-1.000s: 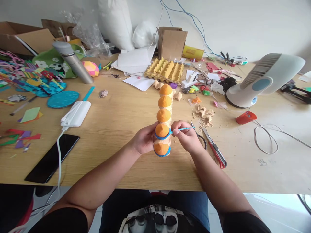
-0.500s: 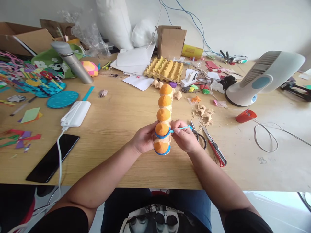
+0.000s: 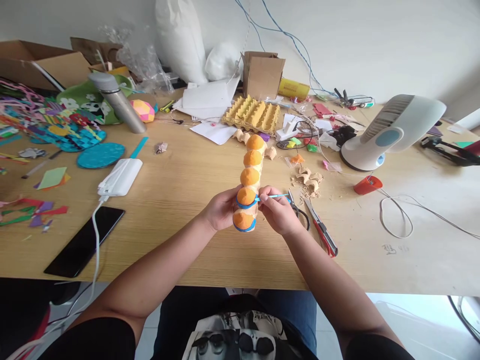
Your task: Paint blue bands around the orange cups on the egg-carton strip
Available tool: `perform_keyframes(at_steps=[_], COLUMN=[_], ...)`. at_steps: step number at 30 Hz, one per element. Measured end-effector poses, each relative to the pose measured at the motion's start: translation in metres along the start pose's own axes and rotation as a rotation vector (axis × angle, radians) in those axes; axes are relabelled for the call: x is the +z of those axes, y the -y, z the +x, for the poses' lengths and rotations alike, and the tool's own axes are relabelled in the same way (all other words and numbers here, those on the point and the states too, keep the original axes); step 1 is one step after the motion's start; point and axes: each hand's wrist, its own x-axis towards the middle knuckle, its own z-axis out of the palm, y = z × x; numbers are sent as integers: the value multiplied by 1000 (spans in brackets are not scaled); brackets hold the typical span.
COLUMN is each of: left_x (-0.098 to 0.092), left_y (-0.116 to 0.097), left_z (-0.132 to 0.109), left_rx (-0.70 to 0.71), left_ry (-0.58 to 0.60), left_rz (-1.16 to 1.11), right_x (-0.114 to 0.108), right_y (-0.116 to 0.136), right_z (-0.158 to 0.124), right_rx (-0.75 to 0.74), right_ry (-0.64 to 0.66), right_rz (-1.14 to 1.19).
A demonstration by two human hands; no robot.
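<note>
An egg carton strip (image 3: 260, 174) stands lengthwise in front of me, its row of bumps coated in orange clay (image 3: 249, 176). Blue clay bands (image 3: 246, 204) edge the two bumps nearest me. My left hand (image 3: 224, 207) is closed round the strip's left side near its lower end, with some fingers hidden behind it. Pinched in my right hand (image 3: 276, 210) is a thin light-blue modelling tool (image 3: 275, 195). Its tip touches the right end of the upper blue band, and the hand is against the strip's right side.
Right of my hands lie scissors (image 3: 303, 215) and a red utility knife (image 3: 323, 232). Carton scraps (image 3: 308, 180), a red cup (image 3: 367, 185) and a white fan (image 3: 386, 135) sit beyond. A yellow egg tray (image 3: 252, 116) lies behind; a phone (image 3: 84, 242) and power bank (image 3: 120, 177) are left.
The whole view has shifted slightly. Both hands keep their hold, and the tool's tip stays by the upper blue band, with only a small movement.
</note>
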Motion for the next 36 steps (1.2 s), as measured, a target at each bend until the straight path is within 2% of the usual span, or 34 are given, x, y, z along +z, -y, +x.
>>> perform_keyframes(at_steps=[7,14,20,25,36], left_x=[-9,-11,-10,-7,-1], left_y=[19,21,22,20,22], left_z=[-10,-9,-14,-15,-19], left_rx=[-85,-83,-84,-120,-165], left_ry=[-84,-85,-33,16,59], left_rz=[-31,-31,-5,16,-4], right_x=[-10,-19,-15,-11,-11], right_y=[-21,-27,-27,-26,-23], right_z=[-17,-18,-24,-27,-31], right_rx=[29,-82,-125,-98,-72], right_ry=[-10,32,68,66,35], right_rz=[33,-122,-99,-11,-69])
